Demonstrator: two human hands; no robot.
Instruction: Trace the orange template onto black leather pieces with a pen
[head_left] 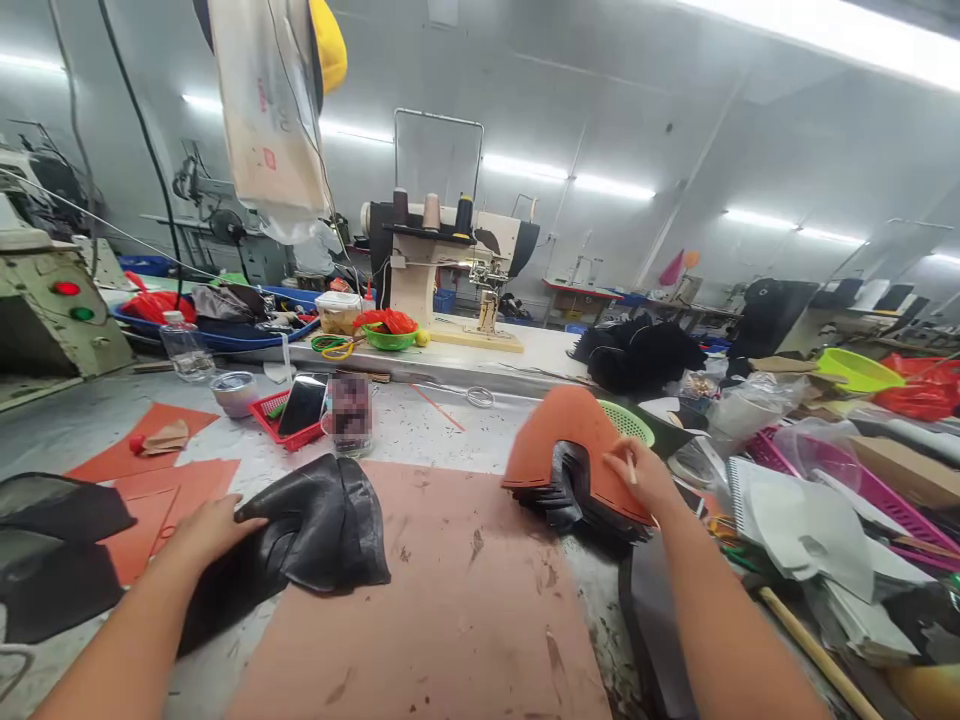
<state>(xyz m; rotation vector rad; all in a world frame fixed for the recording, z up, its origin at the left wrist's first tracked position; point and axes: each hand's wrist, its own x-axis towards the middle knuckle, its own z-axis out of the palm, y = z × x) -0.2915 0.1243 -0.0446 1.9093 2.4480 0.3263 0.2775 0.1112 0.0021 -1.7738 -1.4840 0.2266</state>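
Note:
My left hand point(214, 535) is closed on the edge of a black leather piece point(330, 525), curved and folded, at the left of a pinkish board point(465, 600). On the right, my right hand point(645, 475) pinches the edge of an orange U-shaped piece point(562, 430), slightly blurred, above a stack of black U-shaped pieces point(559, 500). Something small and pale shows between the right fingers; I cannot tell what it is. Flat black pieces point(67, 540) and orange sheets point(161, 490) lie farther left.
Behind the board stand a red basket point(289, 420) with a phone point(303, 405), a jar point(234, 392) and a clear bottle point(186, 345). A sewing machine point(450, 260) rises at the back. A black heap point(641, 345), white sheets point(810, 530) and a pink basket point(885, 500) crowd the right.

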